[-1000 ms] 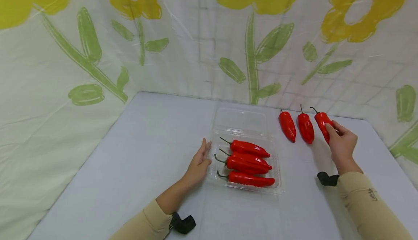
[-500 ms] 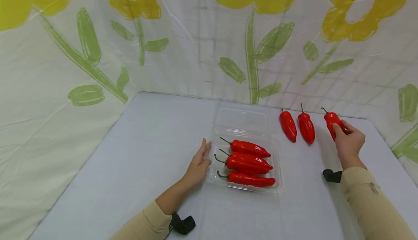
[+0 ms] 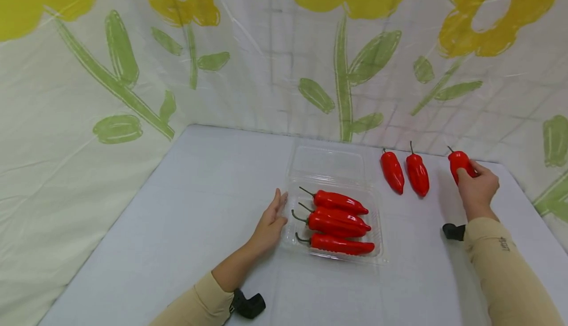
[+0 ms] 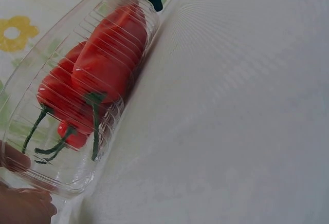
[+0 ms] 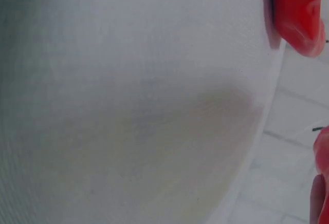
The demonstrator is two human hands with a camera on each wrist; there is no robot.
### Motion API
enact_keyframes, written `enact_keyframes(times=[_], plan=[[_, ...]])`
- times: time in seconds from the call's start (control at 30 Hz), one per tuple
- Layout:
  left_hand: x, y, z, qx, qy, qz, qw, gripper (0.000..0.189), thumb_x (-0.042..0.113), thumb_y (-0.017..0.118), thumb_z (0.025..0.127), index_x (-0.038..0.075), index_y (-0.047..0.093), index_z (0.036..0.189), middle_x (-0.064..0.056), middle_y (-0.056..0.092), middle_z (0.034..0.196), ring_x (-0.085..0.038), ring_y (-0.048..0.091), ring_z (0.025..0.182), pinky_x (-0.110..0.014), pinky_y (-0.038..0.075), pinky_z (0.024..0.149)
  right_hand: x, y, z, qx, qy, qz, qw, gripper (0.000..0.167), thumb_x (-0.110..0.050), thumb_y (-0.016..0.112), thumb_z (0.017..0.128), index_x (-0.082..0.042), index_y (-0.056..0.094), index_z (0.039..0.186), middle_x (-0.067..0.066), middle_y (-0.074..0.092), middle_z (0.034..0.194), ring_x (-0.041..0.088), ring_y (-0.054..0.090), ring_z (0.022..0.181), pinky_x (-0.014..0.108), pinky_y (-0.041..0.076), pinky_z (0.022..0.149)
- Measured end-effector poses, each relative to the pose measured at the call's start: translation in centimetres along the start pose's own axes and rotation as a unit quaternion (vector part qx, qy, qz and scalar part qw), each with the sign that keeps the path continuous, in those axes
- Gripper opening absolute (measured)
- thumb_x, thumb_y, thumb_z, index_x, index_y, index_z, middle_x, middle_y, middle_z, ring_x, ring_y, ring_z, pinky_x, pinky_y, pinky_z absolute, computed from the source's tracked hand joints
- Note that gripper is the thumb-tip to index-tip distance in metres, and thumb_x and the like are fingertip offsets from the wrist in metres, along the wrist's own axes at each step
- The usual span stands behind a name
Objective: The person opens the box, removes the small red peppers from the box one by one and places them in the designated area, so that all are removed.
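Note:
In the head view a clear plastic clamshell container (image 3: 330,180) stands with its lid folded back, several red peppers (image 3: 339,222) lying across it. My left hand (image 3: 267,222) rests with straight fingers against the container's left side; the left wrist view shows its fingers (image 4: 25,206) at the clear wall, near the green stems. At the far right my right hand (image 3: 479,188) holds a red pepper (image 3: 458,161) between thumb and fingers, stem pointing away. The right wrist view catches only part of that held pepper (image 5: 322,152) at its edge.
Two more red peppers, one (image 3: 392,172) beside the other (image 3: 417,174), lie near the table's back edge between the container and my right hand. A cloth with painted flowers (image 3: 341,69) hangs behind the white table (image 3: 186,193).
My right hand has moved right with the pepper, away from the two lying peppers. My left hand and the container stay where they were.

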State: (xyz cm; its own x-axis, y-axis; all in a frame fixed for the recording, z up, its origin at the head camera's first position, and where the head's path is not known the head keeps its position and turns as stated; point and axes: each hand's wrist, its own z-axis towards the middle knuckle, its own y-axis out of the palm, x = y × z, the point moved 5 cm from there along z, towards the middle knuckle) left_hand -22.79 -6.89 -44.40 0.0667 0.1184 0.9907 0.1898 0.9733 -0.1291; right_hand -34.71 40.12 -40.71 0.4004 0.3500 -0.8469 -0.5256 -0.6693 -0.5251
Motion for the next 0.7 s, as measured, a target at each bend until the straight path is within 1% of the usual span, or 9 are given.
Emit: enact_keyframes(times=[0.07, 0.2, 0.27, 0.4, 0.47, 0.63, 0.7], plan=[[0.0, 0.0, 0.0, -0.001, -0.001, -0.001, 1.0000, 0.070, -0.012, 0.033, 0.084, -0.008, 0.001, 0.146, -0.024, 0.019, 0.152, -0.033, 0.014, 0.142, -0.046, 0.011, 0.114, 0.3, 0.3, 0.7, -0.013, -0.008, -0.013, 0.9998, 0.054, -0.026, 0.047, 0.090, -0.020, 0.035, 0.142, 0.003, 0.034, 0.150, 0.019, 0.034, 0.136, 0.034, 0.035, 0.108], [0.0, 0.0, 0.0, -0.002, -0.001, -0.005, 1.0000, 0.070, -0.012, 0.033, 0.083, -0.008, 0.001, 0.146, -0.025, 0.018, 0.152, -0.034, 0.013, 0.142, -0.046, 0.011, 0.114, 1.3, 1.2, 2.6, -0.039, -0.031, -0.055, 0.9972, 0.055, -0.030, 0.045, 0.093, -0.021, 0.026, 0.144, 0.007, 0.028, 0.153, 0.027, 0.029, 0.139, 0.040, 0.033, 0.109], [0.0, 0.0, 0.0, -0.002, -0.002, -0.004, 1.0000, 0.070, -0.012, 0.032, 0.084, -0.008, 0.001, 0.146, -0.024, 0.018, 0.152, -0.033, 0.013, 0.142, -0.046, 0.011, 0.114, 1.5, 1.6, 3.0, -0.055, -0.031, -0.073, 0.9953, 0.056, -0.030, 0.043, 0.094, -0.021, 0.022, 0.145, 0.010, 0.024, 0.154, 0.030, 0.025, 0.140, 0.044, 0.032, 0.109], [0.0, 0.0, -0.1, -0.002, -0.003, -0.002, 1.0000, 0.070, -0.011, 0.033, 0.084, -0.008, 0.001, 0.146, -0.024, 0.018, 0.152, -0.033, 0.013, 0.142, -0.046, 0.011, 0.114, 0.8, 1.5, 2.5, -0.075, -0.027, -0.085, 0.9932, 0.055, -0.022, 0.043, 0.095, -0.019, 0.021, 0.145, 0.014, 0.023, 0.154, 0.034, 0.024, 0.140, 0.047, 0.031, 0.110], [0.0, 0.0, 0.0, -0.003, -0.001, -0.003, 1.0000, 0.070, -0.012, 0.033, 0.084, -0.008, 0.000, 0.146, -0.024, 0.018, 0.152, -0.033, 0.014, 0.142, -0.046, 0.011, 0.114, 0.4, 1.4, 2.0, -0.085, -0.016, -0.083, 0.9928, 0.055, -0.019, 0.043, 0.094, -0.017, 0.022, 0.145, 0.015, 0.021, 0.154, 0.035, 0.023, 0.140, 0.047, 0.031, 0.110], [0.0, 0.0, 0.0, -0.005, 0.003, -0.010, 0.9999, 0.070, -0.012, 0.032, 0.083, -0.008, 0.000, 0.146, -0.025, 0.018, 0.152, -0.033, 0.013, 0.142, -0.045, 0.011, 0.114, 0.0, 2.0, 1.4, -0.126, 0.002, -0.079, 0.9889, 0.056, -0.021, 0.041, 0.096, -0.015, 0.018, 0.147, 0.016, 0.014, 0.156, 0.036, 0.019, 0.141, 0.048, 0.033, 0.108], [0.0, 0.0, 0.0, -0.005, 0.002, -0.011, 0.9999, 0.070, -0.012, 0.032, 0.084, -0.008, 0.000, 0.146, -0.024, 0.017, 0.152, -0.033, 0.013, 0.142, -0.045, 0.011, 0.114, 0.1, 2.3, 1.5, -0.142, -0.003, -0.081, 0.9865, 0.057, -0.022, 0.041, 0.096, -0.015, 0.017, 0.147, 0.018, 0.013, 0.156, 0.037, 0.020, 0.140, 0.049, 0.033, 0.108]])
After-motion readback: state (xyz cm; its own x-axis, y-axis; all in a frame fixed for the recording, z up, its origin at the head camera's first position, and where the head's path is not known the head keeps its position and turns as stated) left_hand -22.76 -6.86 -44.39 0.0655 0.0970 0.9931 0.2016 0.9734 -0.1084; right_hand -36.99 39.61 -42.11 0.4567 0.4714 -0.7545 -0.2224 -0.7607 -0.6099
